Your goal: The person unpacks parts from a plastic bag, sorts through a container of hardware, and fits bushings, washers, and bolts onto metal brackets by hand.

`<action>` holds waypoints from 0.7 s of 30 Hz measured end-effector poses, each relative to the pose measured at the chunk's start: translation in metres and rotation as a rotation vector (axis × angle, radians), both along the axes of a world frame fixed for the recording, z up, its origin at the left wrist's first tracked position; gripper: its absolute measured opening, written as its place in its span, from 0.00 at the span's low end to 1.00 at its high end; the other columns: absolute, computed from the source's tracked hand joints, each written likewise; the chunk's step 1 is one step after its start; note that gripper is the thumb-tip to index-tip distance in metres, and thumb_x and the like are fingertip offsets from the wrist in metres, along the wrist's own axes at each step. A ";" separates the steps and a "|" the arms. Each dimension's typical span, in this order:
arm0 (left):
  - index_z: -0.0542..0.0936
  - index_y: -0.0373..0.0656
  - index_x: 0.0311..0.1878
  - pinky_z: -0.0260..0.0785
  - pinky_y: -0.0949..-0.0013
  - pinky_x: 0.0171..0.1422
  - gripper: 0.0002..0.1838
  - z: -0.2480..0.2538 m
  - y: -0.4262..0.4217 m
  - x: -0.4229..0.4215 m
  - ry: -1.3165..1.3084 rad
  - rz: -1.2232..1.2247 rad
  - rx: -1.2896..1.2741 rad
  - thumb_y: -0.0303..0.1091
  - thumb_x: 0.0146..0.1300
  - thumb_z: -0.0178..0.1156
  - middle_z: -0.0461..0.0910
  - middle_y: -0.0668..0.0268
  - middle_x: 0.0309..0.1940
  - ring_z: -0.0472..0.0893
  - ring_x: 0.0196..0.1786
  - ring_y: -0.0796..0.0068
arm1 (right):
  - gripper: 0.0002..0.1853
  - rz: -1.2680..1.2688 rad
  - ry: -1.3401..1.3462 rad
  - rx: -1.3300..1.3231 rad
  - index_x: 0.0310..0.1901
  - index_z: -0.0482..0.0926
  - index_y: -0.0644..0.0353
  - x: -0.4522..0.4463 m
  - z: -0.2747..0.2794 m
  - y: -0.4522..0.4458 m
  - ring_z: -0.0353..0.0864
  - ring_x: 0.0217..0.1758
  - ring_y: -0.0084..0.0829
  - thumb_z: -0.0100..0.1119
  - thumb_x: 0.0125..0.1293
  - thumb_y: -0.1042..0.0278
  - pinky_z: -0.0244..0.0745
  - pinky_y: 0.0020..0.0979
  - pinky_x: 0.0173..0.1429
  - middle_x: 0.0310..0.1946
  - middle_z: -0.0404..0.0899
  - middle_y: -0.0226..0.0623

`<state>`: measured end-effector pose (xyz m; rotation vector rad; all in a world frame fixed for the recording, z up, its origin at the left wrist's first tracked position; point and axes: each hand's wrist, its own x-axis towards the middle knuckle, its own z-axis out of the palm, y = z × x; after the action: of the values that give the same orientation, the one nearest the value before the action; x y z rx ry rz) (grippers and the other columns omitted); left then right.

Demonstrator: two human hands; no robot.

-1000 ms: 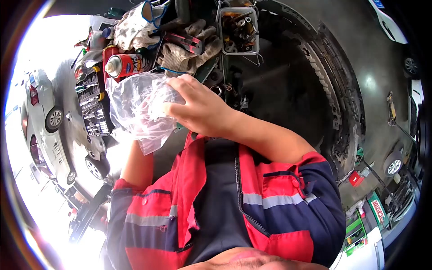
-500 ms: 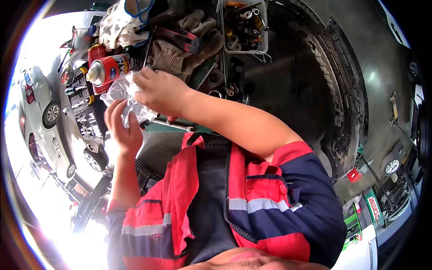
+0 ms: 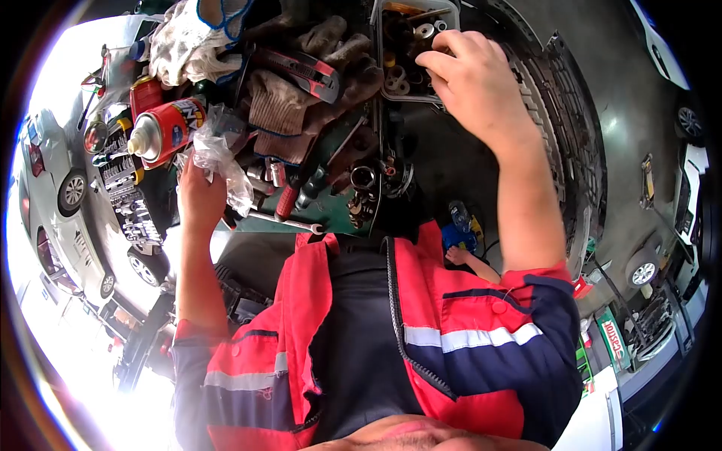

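Observation:
My left hand (image 3: pixel 203 197) is closed on a crumpled clear plastic bag (image 3: pixel 229 169), next to a red spray can (image 3: pixel 169 131) with a cream nozzle. My right hand (image 3: pixel 481 90) is over the right edge of a clear plastic bin (image 3: pixel 412 96) of small metal parts and washers. Its fingers are bent and apart, with nothing visible between them. Between the hands lie worn work gloves (image 3: pixel 282 113) with a red and black utility knife (image 3: pixel 304 71) on top. A wrench (image 3: pixel 289 222) and a red-handled tool (image 3: pixel 287 201) rest on the green bench edge.
An open socket set (image 3: pixel 135 203) stands left of the spray can. White gloves (image 3: pixel 192 45) are piled behind it. A black car bumper (image 3: pixel 575 128) curves along the right. Below the bench, another person's hand (image 3: pixel 457 255) is beside a blue object (image 3: pixel 459 237).
My right hand has left the plastic bag and swung right to the parts bin. My left hand has moved slightly and now grips the bag alone. Another person's hand has come into view.

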<state>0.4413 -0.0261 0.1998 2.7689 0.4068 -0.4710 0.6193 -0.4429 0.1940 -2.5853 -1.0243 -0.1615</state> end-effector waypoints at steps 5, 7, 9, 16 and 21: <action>0.68 0.41 0.77 0.73 0.58 0.64 0.38 0.030 -0.017 -0.011 -0.259 0.107 -0.133 0.20 0.58 0.53 0.78 0.53 0.67 0.79 0.66 0.58 | 0.07 0.325 -0.039 -0.167 0.37 0.87 0.52 0.022 -0.007 0.012 0.78 0.55 0.31 0.66 0.56 0.71 0.69 0.38 0.65 0.44 0.80 0.26; 0.68 0.39 0.76 0.71 0.62 0.63 0.38 0.039 -0.017 -0.023 -0.429 0.137 -0.118 0.17 0.58 0.51 0.78 0.56 0.65 0.79 0.63 0.63 | 0.06 0.371 -0.014 -0.264 0.35 0.88 0.49 0.025 -0.004 0.022 0.79 0.54 0.29 0.64 0.57 0.69 0.69 0.36 0.64 0.42 0.80 0.25; 0.67 0.33 0.74 0.68 0.63 0.62 0.35 0.050 -0.028 -0.032 -0.578 0.050 -0.108 0.16 0.58 0.49 0.78 0.52 0.64 0.79 0.63 0.61 | 0.06 0.421 0.011 -0.389 0.34 0.88 0.47 0.031 -0.004 0.029 0.80 0.52 0.27 0.63 0.58 0.69 0.68 0.34 0.63 0.40 0.81 0.23; 0.67 0.31 0.69 0.71 0.58 0.64 0.32 0.055 -0.074 -0.031 -0.741 -0.286 -0.363 0.12 0.57 0.51 0.76 0.43 0.60 0.78 0.61 0.55 | 0.06 0.535 -0.058 -0.497 0.35 0.88 0.45 0.044 -0.019 0.030 0.83 0.47 0.25 0.64 0.60 0.70 0.70 0.32 0.61 0.38 0.84 0.20; 0.70 0.29 0.65 0.73 0.56 0.62 0.31 0.047 -0.116 -0.013 -0.703 -0.358 -0.570 0.11 0.54 0.52 0.78 0.45 0.56 0.79 0.57 0.54 | 0.06 0.592 -0.141 -0.513 0.38 0.87 0.45 0.041 -0.020 0.030 0.83 0.48 0.24 0.62 0.63 0.68 0.69 0.31 0.60 0.39 0.83 0.19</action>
<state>0.4279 -0.1424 0.2463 2.2353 -0.3431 0.2908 0.6599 -0.4132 0.1735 -2.5647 -2.0554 0.0862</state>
